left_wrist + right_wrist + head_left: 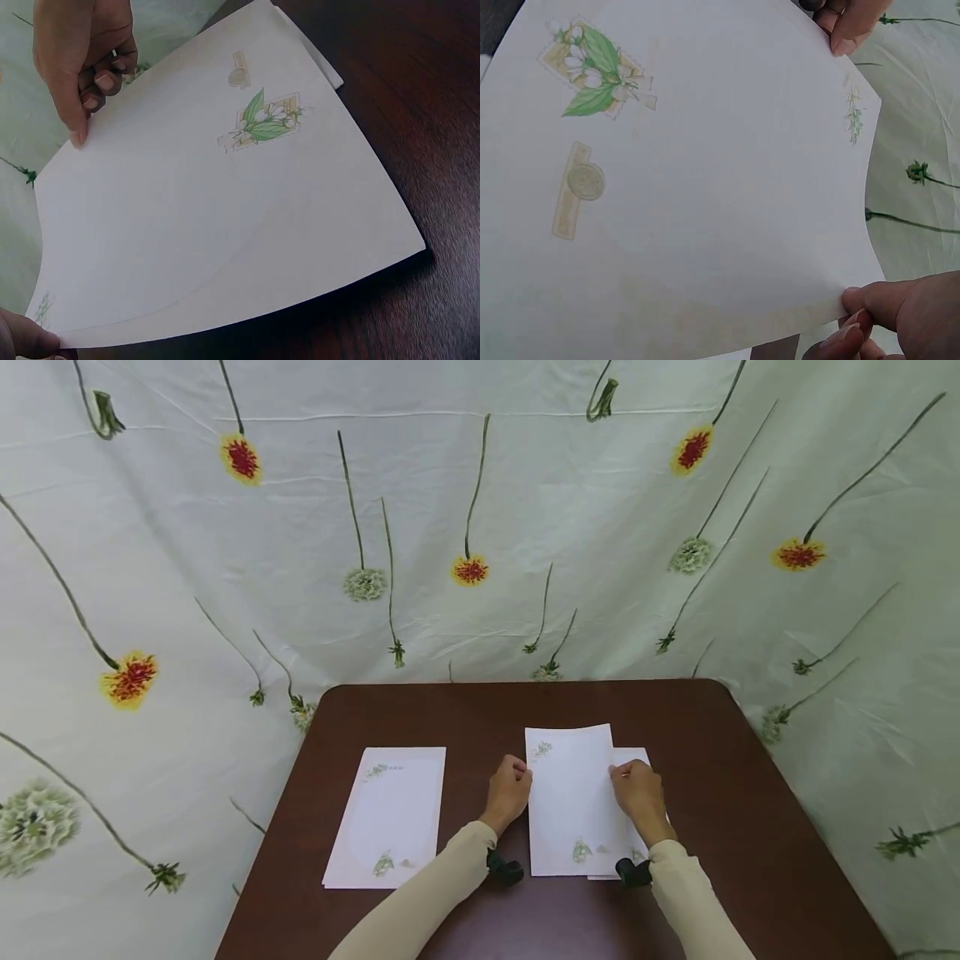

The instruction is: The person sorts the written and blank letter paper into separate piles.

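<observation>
Both hands hold one white sheet of paper (570, 802) by its side edges, raised over the table in the wrist views. My left hand (509, 792) pinches the left edge between thumb and fingers. On the opposite edge, my right hand (639, 793) pinches with the thumb on top of the sheet. Printed on the paper are green leaves with white flowers (270, 124) and a tan seal on a strip (585, 182). Partly covered by the held sheet, more paper (632, 758) lies on the table at its right.
Left of the hands, a stack of similar printed sheets (397, 827) lies on the dark brown table (480, 714). A pale cloth with printed flowers (420, 468) hangs behind the table and at both sides. Dark wrist-worn devices (505, 868) sit below the hands.
</observation>
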The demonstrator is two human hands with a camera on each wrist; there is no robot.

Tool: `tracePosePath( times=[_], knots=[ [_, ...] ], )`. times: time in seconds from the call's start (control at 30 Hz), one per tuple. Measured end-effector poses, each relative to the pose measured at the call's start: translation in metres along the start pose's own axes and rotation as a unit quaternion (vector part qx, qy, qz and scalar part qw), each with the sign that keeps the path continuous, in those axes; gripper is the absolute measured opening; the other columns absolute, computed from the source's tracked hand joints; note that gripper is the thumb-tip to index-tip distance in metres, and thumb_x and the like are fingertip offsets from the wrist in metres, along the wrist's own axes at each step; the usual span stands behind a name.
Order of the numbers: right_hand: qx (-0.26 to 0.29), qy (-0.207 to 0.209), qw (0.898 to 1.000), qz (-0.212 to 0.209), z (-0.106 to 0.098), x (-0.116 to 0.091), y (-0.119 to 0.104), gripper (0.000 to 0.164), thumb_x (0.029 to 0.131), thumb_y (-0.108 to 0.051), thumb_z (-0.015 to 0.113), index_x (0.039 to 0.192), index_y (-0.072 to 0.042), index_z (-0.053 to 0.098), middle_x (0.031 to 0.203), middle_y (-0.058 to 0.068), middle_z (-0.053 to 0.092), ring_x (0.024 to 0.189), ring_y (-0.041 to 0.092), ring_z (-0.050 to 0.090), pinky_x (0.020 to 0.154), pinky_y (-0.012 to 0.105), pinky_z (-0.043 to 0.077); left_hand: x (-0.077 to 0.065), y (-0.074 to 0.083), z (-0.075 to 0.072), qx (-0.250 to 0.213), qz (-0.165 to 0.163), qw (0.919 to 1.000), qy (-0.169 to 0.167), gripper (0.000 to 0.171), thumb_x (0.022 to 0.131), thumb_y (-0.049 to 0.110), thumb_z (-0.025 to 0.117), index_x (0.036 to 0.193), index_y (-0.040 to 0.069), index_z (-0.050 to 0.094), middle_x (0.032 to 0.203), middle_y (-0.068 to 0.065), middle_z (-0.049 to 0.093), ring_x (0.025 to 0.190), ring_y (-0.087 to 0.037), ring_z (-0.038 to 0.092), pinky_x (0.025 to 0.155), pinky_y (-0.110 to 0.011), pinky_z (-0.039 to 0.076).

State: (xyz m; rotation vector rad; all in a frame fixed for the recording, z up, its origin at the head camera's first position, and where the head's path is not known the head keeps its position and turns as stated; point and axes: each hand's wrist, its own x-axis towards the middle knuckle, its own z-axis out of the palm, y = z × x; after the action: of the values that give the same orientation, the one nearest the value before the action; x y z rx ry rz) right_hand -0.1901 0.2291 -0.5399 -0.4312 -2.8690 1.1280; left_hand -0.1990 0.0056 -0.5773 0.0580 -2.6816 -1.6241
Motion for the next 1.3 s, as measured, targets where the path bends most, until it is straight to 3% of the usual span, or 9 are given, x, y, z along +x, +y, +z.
tracePosePath(
  times=[0.3,0.47,0.63,1.1,1.3],
  knots=[
    [-0.02,-0.014,1.0,0.015,-0.018,0.01,0.018,0.029,0.097,-0.02,0.058,0.098,0.008,0.069,0.095,0.026,0.068,0.087,0.042,0.064,0.071,0.05,0.051,0.002,0.01,0.024,0.003,-0.01,0.9997,-0.022,0.008,0.091,0.006,0.058,0.099,0.006,0.057,0.087,-0.003,0.064,0.078,-0.018,0.061,0.071,-0.035,0.05],
    [-0.033,-0.01,0.999,0.01,-0.021,0.015,0.03,0.027,0.097,-0.019,0.059,0.091,0.005,0.071,0.089,0.023,0.068,0.08,0.039,0.063,0.068,0.049,0.05,0.003,0.012,0.035,0.006,-0.016,0.999,-0.041,0.012,0.091,0.007,0.058,0.102,0.006,0.062,0.091,-0.004,0.068,0.084,-0.02,0.064,0.075,-0.036,0.051],
    [-0.049,-0.013,0.998,0.021,-0.022,0.02,0.04,0.028,0.098,-0.019,0.057,0.091,0.004,0.071,0.092,0.025,0.068,0.085,0.042,0.064,0.072,0.051,0.049,0.003,0.013,0.045,0.017,-0.008,0.9981,-0.059,0.021,0.09,0.008,0.056,0.107,0.004,0.067,0.096,-0.004,0.069,0.092,-0.022,0.065,0.081,-0.036,0.051],
    [-0.05,-0.022,0.996,0.064,-0.024,0.028,0.057,0.027,0.1,-0.02,0.055,0.099,0.004,0.068,0.098,0.028,0.066,0.092,0.047,0.063,0.072,0.053,0.049,0.001,0.012,0.06,0.029,0.011,0.9936,-0.109,0.033,0.091,0.008,0.054,0.12,-0.005,0.065,0.104,-0.01,0.066,0.097,-0.024,0.061,0.084,-0.036,0.049],
    [-0.04,-0.006,0.997,0.073,-0.021,0.027,0.068,0.025,0.099,-0.019,0.055,0.098,0.004,0.063,0.09,0.024,0.065,0.083,0.042,0.063,0.066,0.05,0.048,0.001,0.009,0.065,0.035,0.01,0.9908,-0.13,0.036,0.092,0.009,0.054,0.125,-0.003,0.064,0.103,-0.009,0.064,0.104,-0.03,0.059,0.088,-0.042,0.048]
  ],
)
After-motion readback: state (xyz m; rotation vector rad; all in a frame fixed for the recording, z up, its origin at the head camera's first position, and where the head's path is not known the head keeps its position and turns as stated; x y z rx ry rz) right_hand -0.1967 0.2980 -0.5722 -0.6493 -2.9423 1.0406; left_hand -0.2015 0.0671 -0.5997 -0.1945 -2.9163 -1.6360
